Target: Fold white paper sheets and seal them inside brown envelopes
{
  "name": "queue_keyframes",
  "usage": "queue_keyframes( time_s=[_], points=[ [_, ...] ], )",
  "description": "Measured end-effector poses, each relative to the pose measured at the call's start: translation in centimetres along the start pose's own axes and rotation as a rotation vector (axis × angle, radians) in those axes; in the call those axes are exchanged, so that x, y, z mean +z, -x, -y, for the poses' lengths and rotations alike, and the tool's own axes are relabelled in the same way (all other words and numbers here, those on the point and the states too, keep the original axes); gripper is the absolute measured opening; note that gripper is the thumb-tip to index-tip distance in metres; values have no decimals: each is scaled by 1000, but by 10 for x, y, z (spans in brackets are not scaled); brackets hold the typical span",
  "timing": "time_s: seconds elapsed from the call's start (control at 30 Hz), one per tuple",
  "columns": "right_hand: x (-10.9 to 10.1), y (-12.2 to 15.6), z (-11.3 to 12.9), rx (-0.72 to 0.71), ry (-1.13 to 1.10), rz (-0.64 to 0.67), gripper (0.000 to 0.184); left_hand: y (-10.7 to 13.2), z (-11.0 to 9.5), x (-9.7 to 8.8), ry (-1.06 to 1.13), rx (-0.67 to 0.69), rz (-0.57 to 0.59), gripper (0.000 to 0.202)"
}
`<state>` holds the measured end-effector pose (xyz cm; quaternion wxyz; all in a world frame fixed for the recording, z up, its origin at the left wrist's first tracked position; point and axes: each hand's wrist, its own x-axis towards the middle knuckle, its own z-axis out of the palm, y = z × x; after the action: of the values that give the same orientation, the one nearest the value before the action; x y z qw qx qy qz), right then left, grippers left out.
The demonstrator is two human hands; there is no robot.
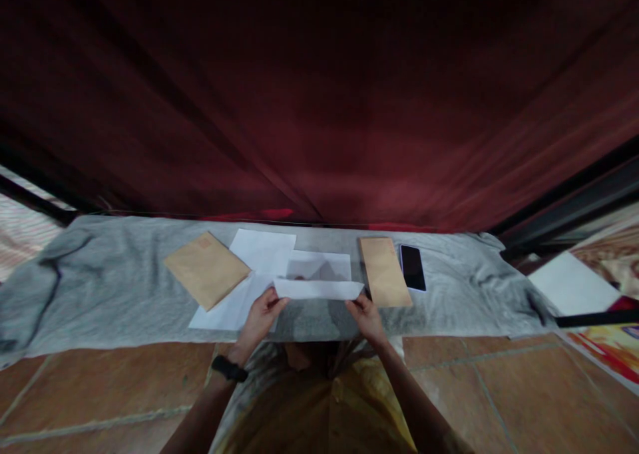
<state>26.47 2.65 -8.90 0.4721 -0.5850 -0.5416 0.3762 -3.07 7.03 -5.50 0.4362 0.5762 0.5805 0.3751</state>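
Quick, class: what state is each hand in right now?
Left hand: closed, pinching one end of the white rectangular paper sheet.
Right hand: closed, pinching that sheet's opposite end.

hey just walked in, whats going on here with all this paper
A person's left hand and right hand hold a long, narrow white strip of paper by its two ends, over a grey cloth. On the left, a wide brown paper envelope partly overlaps flat white paper sheets. On the right lie a narrow brown paper envelope and, beside it, a dark-screened phone.
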Motion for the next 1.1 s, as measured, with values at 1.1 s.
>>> queue_keyframes(
  time_s=[1.1],
  points=[
    [13, -19, 24, 195, 858, -13, 24, -16, -17, 19, -676, -152, -81, 28]
  ],
)
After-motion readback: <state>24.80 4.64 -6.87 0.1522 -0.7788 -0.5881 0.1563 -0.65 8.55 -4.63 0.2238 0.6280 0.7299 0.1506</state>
